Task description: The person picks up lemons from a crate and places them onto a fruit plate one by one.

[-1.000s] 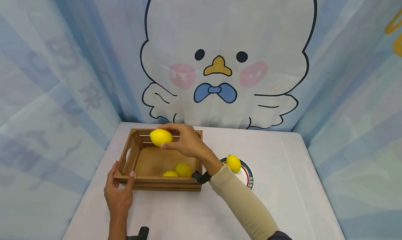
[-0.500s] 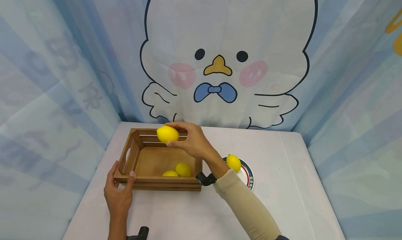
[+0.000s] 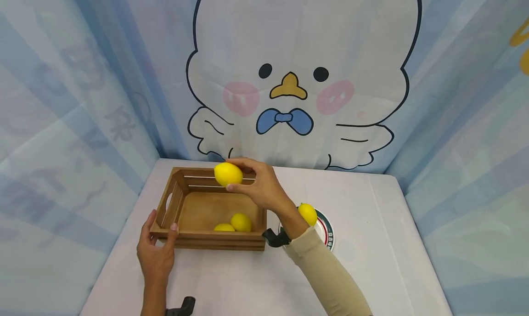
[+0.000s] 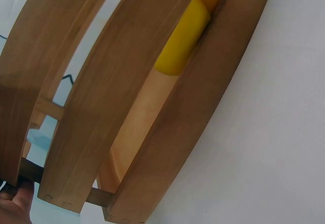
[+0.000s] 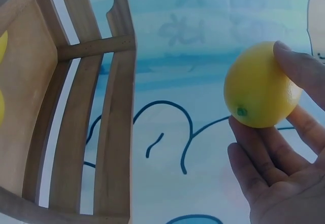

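Observation:
My right hand point(image 3: 260, 185) pinches a yellow lemon point(image 3: 228, 174) between thumb and fingers, above the back side of a slatted wooden crate point(image 3: 206, 241). In the right wrist view the held lemon point(image 5: 261, 84) shows its green stem end. Two more lemons point(image 3: 241, 222) lie inside the crate at its front right; the front wall partly hides one. With thumb and fingers, my left hand point(image 3: 156, 256) grips the crate's front left corner. Only a bit of that hand point(image 4: 18, 203) appears in the left wrist view, beside the slats.
Right of the crate, a white plate point(image 3: 328, 228) with a green and red rim bears another lemon point(image 3: 307, 214); my right forearm covers part of it. A white cloth covers the table point(image 3: 372, 261). Curtains point(image 3: 467, 169) surround its back and sides.
My right hand has moved right and slightly up with the lemon, over the crate's back side. My left hand keeps its grip on the corner.

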{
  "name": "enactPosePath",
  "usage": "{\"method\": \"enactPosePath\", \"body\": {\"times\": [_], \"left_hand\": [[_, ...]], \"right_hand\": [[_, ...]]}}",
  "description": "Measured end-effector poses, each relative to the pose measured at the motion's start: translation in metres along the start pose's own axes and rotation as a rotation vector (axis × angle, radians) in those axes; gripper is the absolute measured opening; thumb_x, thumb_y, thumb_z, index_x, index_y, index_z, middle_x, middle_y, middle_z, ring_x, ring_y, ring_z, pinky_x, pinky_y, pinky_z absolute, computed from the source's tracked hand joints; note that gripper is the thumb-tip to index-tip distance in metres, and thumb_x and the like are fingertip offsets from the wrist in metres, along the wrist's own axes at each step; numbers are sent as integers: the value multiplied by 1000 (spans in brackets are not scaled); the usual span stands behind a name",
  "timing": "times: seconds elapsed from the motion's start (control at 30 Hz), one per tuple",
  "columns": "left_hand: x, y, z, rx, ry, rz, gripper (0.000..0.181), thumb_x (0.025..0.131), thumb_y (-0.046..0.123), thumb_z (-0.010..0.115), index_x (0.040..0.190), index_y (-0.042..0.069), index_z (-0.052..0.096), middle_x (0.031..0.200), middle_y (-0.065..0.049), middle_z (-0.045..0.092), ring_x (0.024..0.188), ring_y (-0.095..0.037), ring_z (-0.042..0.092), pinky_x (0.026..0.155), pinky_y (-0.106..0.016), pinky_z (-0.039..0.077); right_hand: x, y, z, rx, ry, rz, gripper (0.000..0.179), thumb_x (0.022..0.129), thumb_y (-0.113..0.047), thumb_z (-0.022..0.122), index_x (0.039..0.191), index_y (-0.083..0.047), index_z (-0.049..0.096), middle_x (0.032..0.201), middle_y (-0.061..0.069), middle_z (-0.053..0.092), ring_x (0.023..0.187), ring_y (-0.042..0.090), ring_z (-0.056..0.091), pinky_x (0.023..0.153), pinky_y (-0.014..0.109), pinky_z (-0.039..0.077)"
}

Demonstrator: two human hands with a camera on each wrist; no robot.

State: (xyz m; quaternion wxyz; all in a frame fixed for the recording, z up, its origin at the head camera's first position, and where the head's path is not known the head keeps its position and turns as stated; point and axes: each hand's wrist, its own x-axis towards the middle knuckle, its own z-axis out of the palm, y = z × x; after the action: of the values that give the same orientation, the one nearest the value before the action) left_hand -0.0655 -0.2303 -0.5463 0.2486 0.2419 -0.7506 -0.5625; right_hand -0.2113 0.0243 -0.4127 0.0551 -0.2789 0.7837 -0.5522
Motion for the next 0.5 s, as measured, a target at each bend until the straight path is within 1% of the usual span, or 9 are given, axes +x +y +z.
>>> {"method": "enactPosePath", "body": {"times": [0.1,0.23,0.43,0.5], "left_hand": [[0,1,0,0,0,-2,70,97,21,79,160,24,49,168,-3,45,160,-27,35,129,-54,29],[0,2,0,5,-1,-9,70,98,22,78,161,24,48,169,-3,44,160,-27,34,130,-55,28],[-1,3,0,10,-1,-5,70,98,23,78,161,23,48,169,-3,44,160,-28,35,129,-56,29],[-1,3,0,10,-1,-3,70,98,22,78,161,22,48,169,-3,44,160,-28,35,129,-56,29]], "right_hand": [[-3,0,-3,-4,7,11,56,89,-24,88,142,-29,67,133,-9,72,117,13,69,107,44,57],[-7,0,-6,2,17,16,56,90,-26,87,142,-33,67,134,-11,71,117,13,69,105,40,58],[-13,1,-11,43,33,25,56,91,-24,87,142,-34,67,138,-11,69,119,13,70,105,33,58],[-15,2,-13,53,39,25,55,91,-23,86,142,-33,67,139,-11,68,120,14,70,105,33,58]]}}
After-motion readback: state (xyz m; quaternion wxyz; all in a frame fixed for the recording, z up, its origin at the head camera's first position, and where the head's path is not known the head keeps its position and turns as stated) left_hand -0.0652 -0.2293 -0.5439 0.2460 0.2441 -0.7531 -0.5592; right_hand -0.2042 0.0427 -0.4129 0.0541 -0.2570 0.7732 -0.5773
